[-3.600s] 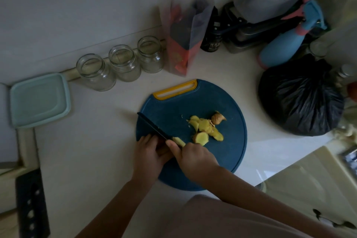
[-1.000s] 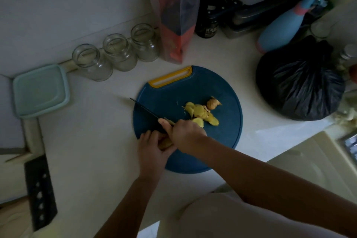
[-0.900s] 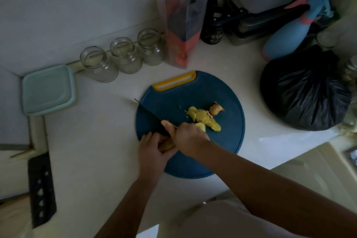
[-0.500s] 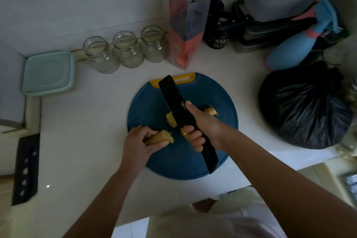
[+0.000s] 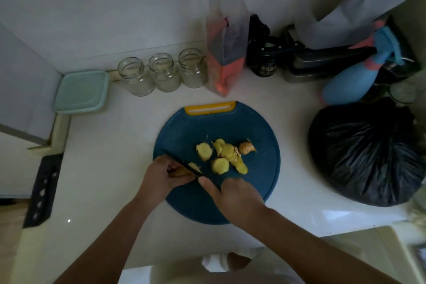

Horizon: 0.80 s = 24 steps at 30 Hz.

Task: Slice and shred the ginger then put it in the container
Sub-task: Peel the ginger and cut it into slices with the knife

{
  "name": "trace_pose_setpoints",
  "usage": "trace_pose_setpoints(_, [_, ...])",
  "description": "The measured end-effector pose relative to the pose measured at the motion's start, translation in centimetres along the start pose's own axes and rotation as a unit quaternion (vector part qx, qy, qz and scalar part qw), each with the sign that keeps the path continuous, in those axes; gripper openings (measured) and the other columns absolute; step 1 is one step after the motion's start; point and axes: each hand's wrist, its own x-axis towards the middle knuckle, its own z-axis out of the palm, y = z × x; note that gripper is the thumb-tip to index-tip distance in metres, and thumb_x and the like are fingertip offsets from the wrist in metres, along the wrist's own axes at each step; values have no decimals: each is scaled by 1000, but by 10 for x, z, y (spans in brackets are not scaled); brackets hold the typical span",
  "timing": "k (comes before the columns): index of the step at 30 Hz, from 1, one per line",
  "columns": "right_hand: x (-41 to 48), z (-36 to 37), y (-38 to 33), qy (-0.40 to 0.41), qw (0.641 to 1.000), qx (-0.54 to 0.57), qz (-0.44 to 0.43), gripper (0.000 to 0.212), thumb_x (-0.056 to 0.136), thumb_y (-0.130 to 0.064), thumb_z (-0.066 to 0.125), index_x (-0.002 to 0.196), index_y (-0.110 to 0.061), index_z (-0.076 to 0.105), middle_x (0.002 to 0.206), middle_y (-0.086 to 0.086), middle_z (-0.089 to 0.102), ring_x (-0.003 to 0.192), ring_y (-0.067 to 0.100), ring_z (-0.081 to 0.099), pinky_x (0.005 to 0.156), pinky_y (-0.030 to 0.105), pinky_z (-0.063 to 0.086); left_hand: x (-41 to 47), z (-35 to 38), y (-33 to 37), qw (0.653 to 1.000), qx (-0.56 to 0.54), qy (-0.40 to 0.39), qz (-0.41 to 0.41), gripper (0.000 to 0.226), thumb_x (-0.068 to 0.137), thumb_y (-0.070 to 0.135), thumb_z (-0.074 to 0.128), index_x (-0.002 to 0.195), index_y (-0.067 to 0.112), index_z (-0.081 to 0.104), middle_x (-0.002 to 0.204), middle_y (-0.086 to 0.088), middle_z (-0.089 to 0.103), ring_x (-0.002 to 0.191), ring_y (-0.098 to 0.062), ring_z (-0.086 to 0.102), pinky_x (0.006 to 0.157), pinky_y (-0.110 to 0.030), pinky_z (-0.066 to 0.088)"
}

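Back down, knife (image 5: 184,164) in right hand's (image 5: 232,196) grip cuts left-held (image 5: 161,175) ginger (image 5: 182,171).

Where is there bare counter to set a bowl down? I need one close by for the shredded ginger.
Bare counter lies left of the cutting board, below the glass jars and teal container. A narrower strip runs between the board and black bag. The back right corner around the spray bottle is crowded.

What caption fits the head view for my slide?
Right hand slices ginger with a knife on the blue cutting board, left hand steadying it beside cut slices.
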Motion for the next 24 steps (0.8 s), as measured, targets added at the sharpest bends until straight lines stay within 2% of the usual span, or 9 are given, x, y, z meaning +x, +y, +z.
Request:
trace_pose_setpoints(1, [-1, 3, 1, 6, 1000, -1, 1, 67, 90, -72, 23, 61, -14, 41, 62, 2, 43, 69, 23, 51, 64, 32, 42, -2, 0, 6, 1000, -11, 2, 13, 28, 62, 18, 86, 80, 33, 70, 81, 19, 70, 77, 3, 64, 70, -16, 49])
trace_pose_setpoints(4, [-4, 6, 3, 26, 999, -24, -15, 66, 91, -70, 22, 62, -14, 41, 61, 1, 42, 69, 23, 49, 62, 31, 39, -4, 0, 15, 999, -16, -2, 31, 64, 68, 1, 81, 74, 62, 62, 75, 39, 62, 73, 15, 61, 64, -4, 43])
trace_pose_setpoints(7, [-6, 7, 5, 42, 997, -47, -34, 67, 91, -70, 21, 60, -15, 41, 61, 1, 43, 67, 23, 49, 62, 31, 40, -3, 1, 7, 1000, -22, -11, 16, 38, 70, 4, 81, 68, 40, 68, 75, 33, 65, 71, 10, 62, 65, -7, 44])
trace_pose_setpoints(9, [-7, 10, 4, 53, 996, -63, -44, 68, 91, -72, 19, 59, -15, 41, 60, 0, 43, 66, 22, 49, 62, 31, 41, -3, -1, 2, 999, -31, -13, -8, 21, 68, 16, 85, 73, 27, 67, 77, 17, 69, 73, -1, 64, 72, -22, 50])
trace_pose_setpoints(11, [-8, 13, 4, 67, 994, -76, -48, 68, 90, -72, 18, 59, -16, 41, 59, -1, 41, 65, 21, 48, 61, 30, 40, -1, -3, -3, 999, -34, -24, -12, 23, 64, 29, 86, 76, 26, 67, 81, 8, 69, 80, -13, 65, 78, -36, 52])
trace_pose_setpoints(14, [-8, 18, 5, 84, 991, -87, -51, 68, 89, -72, 15, 58, -17, 40, 58, -3, 40, 66, 21, 52, 61, 30, 39, 1, -5, -5, 999, -30, -30, -7, 26, 62, 35, 84, 79, 23, 68, 81, 5, 70, 82, -18, 65, 80, -42, 52])
trace_pose_setpoints(18, [-10, 25, 3, 90, 991, -90, -43, 67, 87, -73, 12, 59, -18, 39, 58, -3, 39, 67, 21, 52, 61, 30, 38, -1, -4, -6, 999, -37, -30, 10, 32, 65, 36, 84, 85, 16, 69, 87, 1, 71, 85, -16, 66, 81, -37, 53])
trace_pose_setpoints(22, [-13, 25, 1, 91, 993, -62, -32, 66, 89, -71, 18, 58, -17, 38, 57, -3, 40, 64, 19, 48, 62, 30, 38, 0, -3, -3, 999, -23, -30, 25, 32, 67, 39, 82, 86, 17, 69, 89, 4, 69, 82, -3, 64, 74, -16, 48])
trace_pose_setpoints(24, [-13, 25, 0, 87, 994, -53, -28, 66, 89, -71, 19, 57, -16, 39, 57, -2, 41, 64, 19, 48, 62, 29, 38, 0, -4, -2, 999, -9, -28, 25, 21, 71, 29, 82, 84, 21, 68, 87, 9, 68, 80, 0, 63, 71, -11, 45])
